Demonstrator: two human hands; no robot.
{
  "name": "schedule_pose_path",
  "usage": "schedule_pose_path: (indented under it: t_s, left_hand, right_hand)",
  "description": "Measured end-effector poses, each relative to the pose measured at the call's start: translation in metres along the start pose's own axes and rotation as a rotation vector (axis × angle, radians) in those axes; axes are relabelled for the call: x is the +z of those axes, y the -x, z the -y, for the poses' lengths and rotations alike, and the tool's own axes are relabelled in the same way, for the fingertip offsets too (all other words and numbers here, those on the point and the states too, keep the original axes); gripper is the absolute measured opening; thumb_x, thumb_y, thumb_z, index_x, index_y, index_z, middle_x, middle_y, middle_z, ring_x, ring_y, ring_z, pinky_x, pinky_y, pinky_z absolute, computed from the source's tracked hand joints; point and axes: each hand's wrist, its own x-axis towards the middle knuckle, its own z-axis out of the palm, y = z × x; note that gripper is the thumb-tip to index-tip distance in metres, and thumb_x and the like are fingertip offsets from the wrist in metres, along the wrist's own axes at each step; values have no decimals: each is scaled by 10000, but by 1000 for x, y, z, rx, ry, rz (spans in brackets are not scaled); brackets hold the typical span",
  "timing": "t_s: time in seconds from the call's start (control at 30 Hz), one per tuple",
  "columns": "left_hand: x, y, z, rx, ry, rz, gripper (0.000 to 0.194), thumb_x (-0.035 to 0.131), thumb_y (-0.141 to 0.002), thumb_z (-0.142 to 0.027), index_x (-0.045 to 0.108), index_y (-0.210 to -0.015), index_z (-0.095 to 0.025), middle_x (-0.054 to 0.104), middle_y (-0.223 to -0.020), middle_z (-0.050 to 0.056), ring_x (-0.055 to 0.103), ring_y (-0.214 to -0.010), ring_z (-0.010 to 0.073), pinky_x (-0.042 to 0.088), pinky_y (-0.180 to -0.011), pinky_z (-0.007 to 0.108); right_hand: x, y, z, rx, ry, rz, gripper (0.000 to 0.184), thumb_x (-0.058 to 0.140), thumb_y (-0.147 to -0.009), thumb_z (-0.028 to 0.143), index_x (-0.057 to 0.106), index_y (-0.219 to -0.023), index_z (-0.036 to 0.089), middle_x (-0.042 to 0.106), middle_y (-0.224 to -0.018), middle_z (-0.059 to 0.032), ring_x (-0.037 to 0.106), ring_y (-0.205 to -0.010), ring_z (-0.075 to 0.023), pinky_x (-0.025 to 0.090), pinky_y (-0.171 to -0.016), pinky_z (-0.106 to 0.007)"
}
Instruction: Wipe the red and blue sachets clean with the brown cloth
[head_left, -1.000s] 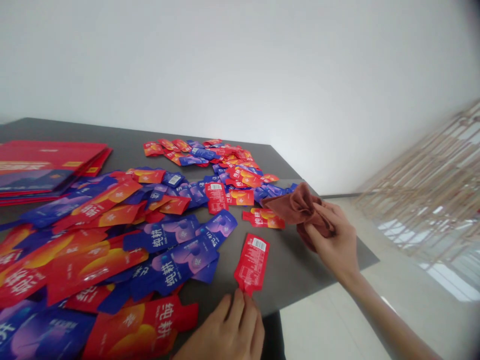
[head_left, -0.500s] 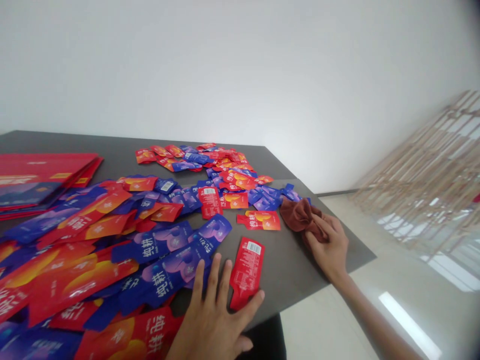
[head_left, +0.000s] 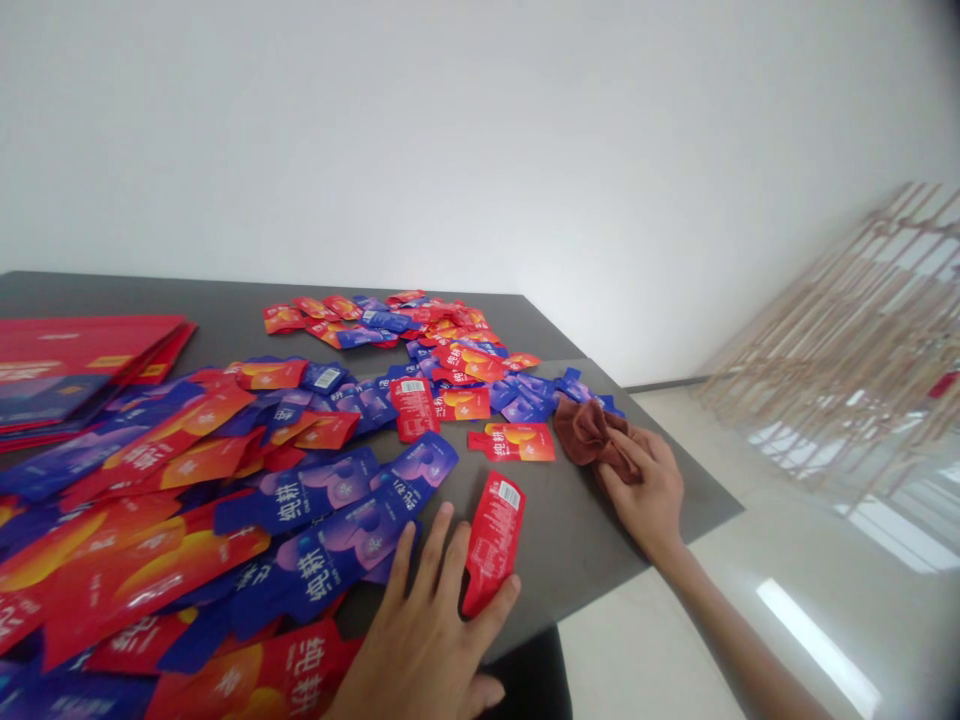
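My right hand (head_left: 646,490) grips a crumpled brown cloth (head_left: 589,440) and presses it on the grey table (head_left: 570,520) near its right edge. With fingers spread, my left hand (head_left: 431,620) rests at the table's front. A red pouch with a barcode (head_left: 495,540) lies between its index finger and thumb, close to both. Just left of my fingertips is a blue pouch (head_left: 367,540) on top of a heap. An orange-red pouch (head_left: 517,442) lies flat, left of the cloth. Several blue pouches (head_left: 529,395) sit just beyond the cloth.
A large heap of red and blue pouches (head_left: 157,540) covers the left front. Another pile (head_left: 442,325) lies toward the back. Flat red bags (head_left: 82,350) are stacked at the far left. A white wall (head_left: 375,140) stands behind; a wooden lattice (head_left: 847,340) is at right.
The whole view has shifted slightly, with most things a little further left. The cloth stays in my right hand at about the same spot, and my left hand remains spread beside the red pouch.
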Motion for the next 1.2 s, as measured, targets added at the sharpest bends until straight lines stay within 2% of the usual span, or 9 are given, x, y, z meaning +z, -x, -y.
schedule_pose_path:
  t_s: [0.13, 0.27, 0.37, 0.47, 0.53, 0.73, 0.9, 1.07, 1.2]
  left_hand:
    - [-5, 0, -1, 0, -49, -81, 747, 741, -781, -793, 693, -1375, -342, 541, -1530, 223, 478, -1458, 478, 526, -1049, 680]
    - [-6, -3, -5, -31, -136, -144, 699, 834, -763, -674, 752, -1285, -215, 616, -1432, 225, 619, -1289, 398, 611, -966, 515]
    - [-7, -6, -8, 24, -192, -145, 535, 794, -857, -494, 750, -1247, -131, 668, -1351, 216, 681, -1136, 330, 642, -858, 426]
    - [-10, -5, -11, 91, -228, -149, 259, 655, -886, -187, 776, -1096, -95, 737, -1197, 181, 723, -935, 265, 640, -726, 358]
    - [-12, -2, -12, 115, -247, -141, 273, 571, -861, -83, 773, -1043, -105, 766, -1116, 156, 735, -820, 234, 623, -645, 323]
    - [-9, 6, -14, 317, -352, -217, 312, 419, -951, -83, 701, -1084, -94, 787, -1117, 206, 796, -956, 278, 626, -714, 299]
    - [-10, 8, -14, 405, -408, -214, 367, 430, -992, -116, 577, -1326, -146, 804, -1072, 169, 804, -938, 261, 614, -720, 310]
    - [-14, 11, -10, 414, -325, -201, 286, 474, -976, -110, 664, -1189, -85, 807, -1074, 138, 784, -924, 213, 583, -762, 311]
    - [-17, 12, -7, 409, -302, -160, 285, 492, -973, -129, 679, -1182, -78, 802, -1086, 123, 760, -915, 209, 554, -763, 331]
  right_hand:
    - [1, 0, 0, -15, 31, 2, 471, 694, -846, 317, 745, -1311, 269, 661, -1319, -112, 635, -1192, -309, 543, -1034, -541]
    - [0, -1, 2, -25, 44, -2, 438, 688, -854, 321, 756, -1284, 270, 673, -1281, -105, 637, -1169, -305, 553, -1008, -524]
    - [0, -1, 3, -34, 49, -1, 434, 687, -855, 313, 756, -1280, 263, 676, -1280, -105, 634, -1173, -305, 551, -1008, -523]
    - [0, -1, 4, -38, 50, 5, 437, 689, -860, 310, 751, -1289, 252, 675, -1290, -110, 631, -1178, -306, 548, -1017, -526]
    - [-1, -1, 4, -37, 50, 6, 440, 687, -863, 312, 748, -1295, 254, 675, -1291, -108, 631, -1176, -307, 549, -1014, -526]
    - [-1, -1, 4, -47, 65, 7, 437, 679, -862, 313, 751, -1288, 249, 678, -1271, -109, 632, -1168, -309, 552, -995, -513]
    - [0, 0, 2, -43, 67, -1, 447, 688, -853, 324, 754, -1289, 253, 680, -1286, -109, 636, -1160, -304, 546, -1006, -498]
    - [-1, 0, 3, -39, 63, -4, 454, 696, -842, 318, 758, -1287, 248, 683, -1291, -113, 641, -1163, -308, 542, -1013, -490]
    - [-4, -1, 7, -40, 52, 2, 451, 690, -858, 310, 751, -1300, 244, 678, -1305, -117, 637, -1185, -311, 537, -1024, -491]
